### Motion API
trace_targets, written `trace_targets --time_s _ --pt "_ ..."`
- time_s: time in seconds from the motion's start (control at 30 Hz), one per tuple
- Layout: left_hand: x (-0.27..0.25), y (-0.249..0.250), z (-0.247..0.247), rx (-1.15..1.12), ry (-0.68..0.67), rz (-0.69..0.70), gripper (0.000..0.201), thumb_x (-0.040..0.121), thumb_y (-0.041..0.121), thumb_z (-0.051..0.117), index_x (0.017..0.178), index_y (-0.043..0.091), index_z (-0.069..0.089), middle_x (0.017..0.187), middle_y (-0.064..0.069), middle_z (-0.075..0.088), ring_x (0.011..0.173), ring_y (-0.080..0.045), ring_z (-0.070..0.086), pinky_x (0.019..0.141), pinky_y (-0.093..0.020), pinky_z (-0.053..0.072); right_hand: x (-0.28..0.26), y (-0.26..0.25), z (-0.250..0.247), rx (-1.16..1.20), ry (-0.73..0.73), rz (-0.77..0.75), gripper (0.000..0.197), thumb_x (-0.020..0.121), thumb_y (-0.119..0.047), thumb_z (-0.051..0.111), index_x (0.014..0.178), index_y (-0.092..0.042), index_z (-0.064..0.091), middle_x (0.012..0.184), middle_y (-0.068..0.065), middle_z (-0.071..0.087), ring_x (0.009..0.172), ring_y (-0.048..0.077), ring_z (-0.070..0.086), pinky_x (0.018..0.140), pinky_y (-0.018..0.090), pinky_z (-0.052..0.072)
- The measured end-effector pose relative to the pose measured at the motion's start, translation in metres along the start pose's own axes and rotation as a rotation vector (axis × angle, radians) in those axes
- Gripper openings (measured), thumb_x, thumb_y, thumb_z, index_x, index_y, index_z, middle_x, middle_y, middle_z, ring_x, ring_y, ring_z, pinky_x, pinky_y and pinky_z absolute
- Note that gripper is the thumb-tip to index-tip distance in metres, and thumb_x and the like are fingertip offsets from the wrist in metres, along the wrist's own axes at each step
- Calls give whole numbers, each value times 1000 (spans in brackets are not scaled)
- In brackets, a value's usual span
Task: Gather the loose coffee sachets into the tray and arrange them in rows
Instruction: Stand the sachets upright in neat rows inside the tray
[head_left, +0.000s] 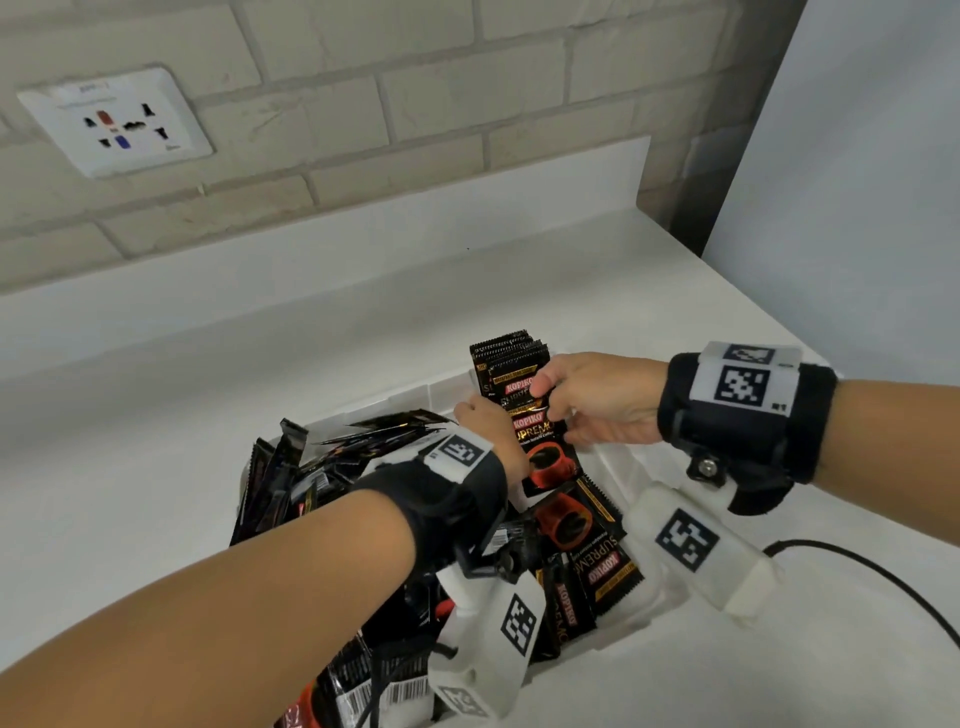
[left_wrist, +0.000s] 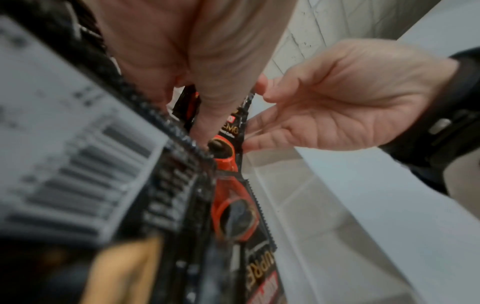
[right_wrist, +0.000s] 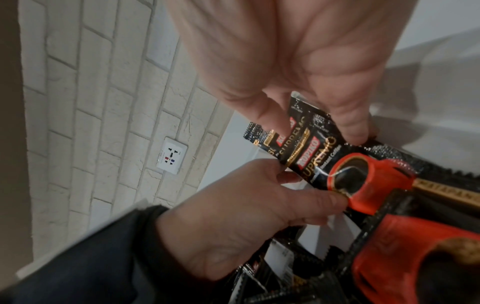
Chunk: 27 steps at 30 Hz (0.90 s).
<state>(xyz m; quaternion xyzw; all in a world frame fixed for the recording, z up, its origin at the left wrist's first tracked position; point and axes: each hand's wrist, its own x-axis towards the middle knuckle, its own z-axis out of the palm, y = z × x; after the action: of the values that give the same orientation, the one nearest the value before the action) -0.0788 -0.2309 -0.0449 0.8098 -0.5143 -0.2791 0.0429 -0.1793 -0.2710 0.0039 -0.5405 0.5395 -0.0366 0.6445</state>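
Arranging step: right hand and left hand both pinch Kopiko sachets in tray; next, prob. square the row w/ neighbours.

wall: pale painted brick | socket: white multi-pin plate set in the brick at left | bench: white top with low upstand against the wall | right: plain white panel | cable: black on bench

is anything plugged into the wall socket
No, the wall socket on the brick wall shows only bare holes, with no plug or cable in it.
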Motion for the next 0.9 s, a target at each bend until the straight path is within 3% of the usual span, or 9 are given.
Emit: trace_targets --time_s 0.07,0.17,0.3,0.37,0.43,0.5,0.53,0.73,0.9 --pt "-2 2 0 20 38 -29 54 88 17 61 131 2 31 134 -13 37 119 -22 42 91 -26 40 0 2 -1 36 9 -11 31 89 13 32 88 -13 48 92 7 46 80 16 48 57 22 43" --pt "0 4 0 -87 65 -39 51 86 13 62 127 1 34 130 -15 43 118 -25 48 91 -30 42 1 4 0 63 15 -32 34 87 16 30 84 -14 48 98 10 49 92 21 53 78 27 51" --pt "2 3 -2 -260 148 -17 46 84 6 60 123 0 37 122 -18 53 100 -33 61 85 -39 50 -3 4 4 74 4 -80 34 87 19 29 87 -10 47 86 6 47 75 12 48 58 17 47" --pt "2 3 -4 -251 178 3 46 85 10 60 125 1 38 124 -16 52 105 -30 58 82 -31 45 -2 4 5 57 18 -103 33 87 19 29 91 -9 47 83 5 46 73 11 46 50 12 45" --pt "2 3 -5 -210 189 8 44 89 15 57 125 2 37 124 -13 52 108 -26 55 76 -26 38 0 4 10 45 43 -136 34 86 19 31 86 -11 47 90 8 48 80 15 48 66 16 51" --pt "1 3 -6 -183 175 8 41 91 17 55 125 3 36 122 -11 54 108 -26 56 76 -27 38 3 5 13 31 50 -155 36 85 18 33 82 -14 47 103 14 48 94 23 48 93 34 48" --pt "1 2 -5 -166 171 5 40 92 18 54 125 4 37 120 -11 56 107 -26 57 75 -27 39 3 5 13 23 50 -162 36 85 18 33 80 -15 48 106 16 47 96 24 48 95 38 47" --pt "-5 3 -5 -113 108 7 41 94 16 49 129 3 33 121 -13 58 108 -26 58 70 -24 36 0 5 4 -64 63 -192 39 84 18 32 78 -17 49 82 4 46 65 11 45 40 11 39" --pt "-11 3 -10 -101 61 -6 49 95 14 47 137 -1 25 123 -15 56 110 -26 57 69 -21 35 1 5 5 -121 46 -207 42 80 21 30 77 -16 49 77 3 44 61 10 42 36 10 34"
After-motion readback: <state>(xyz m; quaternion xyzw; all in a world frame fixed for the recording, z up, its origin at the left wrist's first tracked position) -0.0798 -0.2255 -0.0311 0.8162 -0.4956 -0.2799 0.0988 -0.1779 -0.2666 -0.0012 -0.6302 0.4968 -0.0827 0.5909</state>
